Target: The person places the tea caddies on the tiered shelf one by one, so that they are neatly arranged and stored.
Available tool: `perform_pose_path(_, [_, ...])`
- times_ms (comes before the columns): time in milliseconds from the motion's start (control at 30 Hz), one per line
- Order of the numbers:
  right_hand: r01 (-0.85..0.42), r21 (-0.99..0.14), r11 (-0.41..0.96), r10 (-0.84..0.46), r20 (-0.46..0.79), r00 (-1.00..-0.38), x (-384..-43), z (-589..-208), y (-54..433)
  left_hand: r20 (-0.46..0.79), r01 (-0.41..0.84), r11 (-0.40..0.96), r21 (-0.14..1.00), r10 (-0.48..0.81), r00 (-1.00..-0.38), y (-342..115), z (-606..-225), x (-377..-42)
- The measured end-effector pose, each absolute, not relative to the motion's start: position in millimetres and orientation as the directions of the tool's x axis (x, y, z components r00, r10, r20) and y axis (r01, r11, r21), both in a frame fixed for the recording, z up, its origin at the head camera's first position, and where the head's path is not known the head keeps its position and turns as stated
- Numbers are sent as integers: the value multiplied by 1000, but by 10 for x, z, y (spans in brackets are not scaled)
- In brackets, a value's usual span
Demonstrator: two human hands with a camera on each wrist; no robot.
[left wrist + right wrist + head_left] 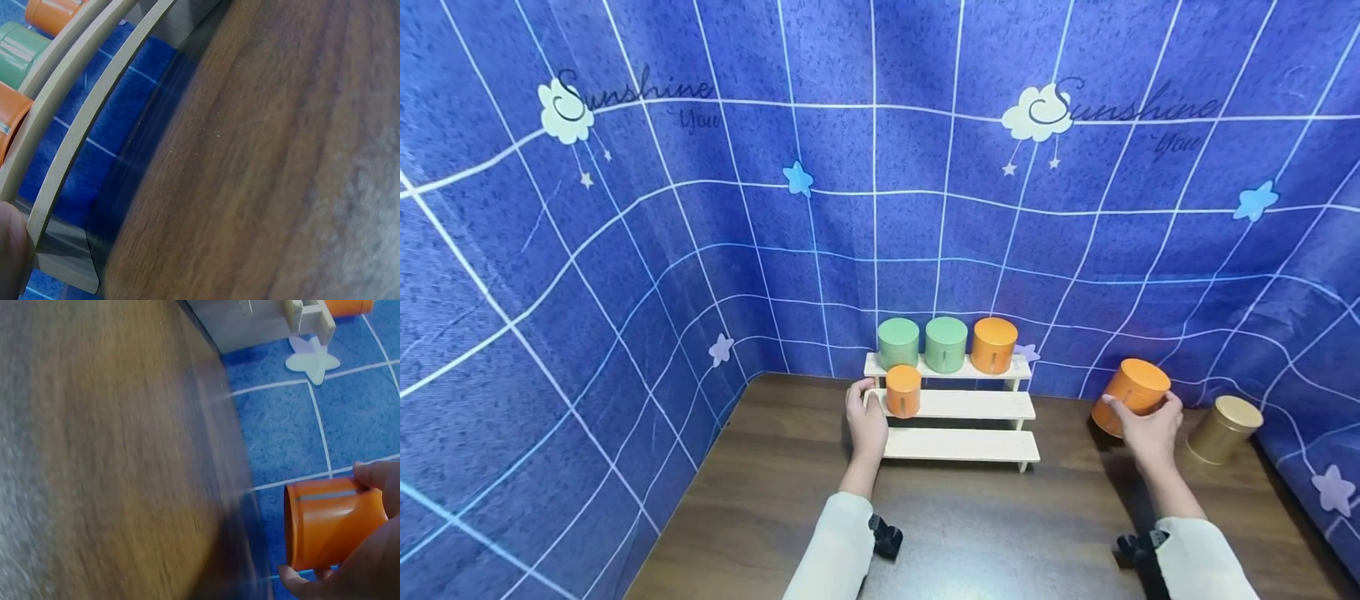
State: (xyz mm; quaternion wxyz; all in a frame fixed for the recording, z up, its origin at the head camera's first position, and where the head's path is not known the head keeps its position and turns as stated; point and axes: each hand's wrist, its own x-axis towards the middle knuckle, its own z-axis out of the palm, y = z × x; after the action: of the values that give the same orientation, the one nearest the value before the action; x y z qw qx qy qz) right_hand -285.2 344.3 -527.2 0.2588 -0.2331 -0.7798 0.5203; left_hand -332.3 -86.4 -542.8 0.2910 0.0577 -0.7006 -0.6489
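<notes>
My right hand (1152,433) grips a large orange canister (1127,392), thumb on one side and fingers on the other. The canister leans at the table's right; in the right wrist view this orange canister (334,519) shows its rimmed end toward the table. My left hand (867,423) holds the left end of a three-tier cream wooden riser shelf (962,446), its thumb near the middle tier. Close to that thumb, a small orange canister (903,393) stands on the middle tier. Green canisters (898,343) and another orange canister (995,345) line the top tier.
A gold canister (1225,429) stands just right of my right hand. The brown wooden table (955,525) ends at a blue gridded curtain (940,233) behind and at both sides. Black wrist cameras (886,537) sit at both sleeves.
</notes>
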Motion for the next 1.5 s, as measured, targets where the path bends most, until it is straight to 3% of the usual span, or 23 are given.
perform_pose_path(233, [151,-896,417,565,125,-815,-2796,-5305,3393,332,283,174,943,-458,-825,-863,-5506,-3335])
perform_pose_path(700, [35,-913,407,450,167,-877,-2813,-5189,3268,346,303,167,938,-451,-823,-873,-5476,-3355])
perform_pose_path(1033, [-82,-875,477,356,278,-892,-2779,-5036,3161,349,317,150,937,-461,-816,-863,-5471,-3362])
perform_pose_path(1500, [-87,-878,470,329,267,-906,-2645,-4800,2980,360,319,168,933,-456,-814,-857,-5471,-3354])
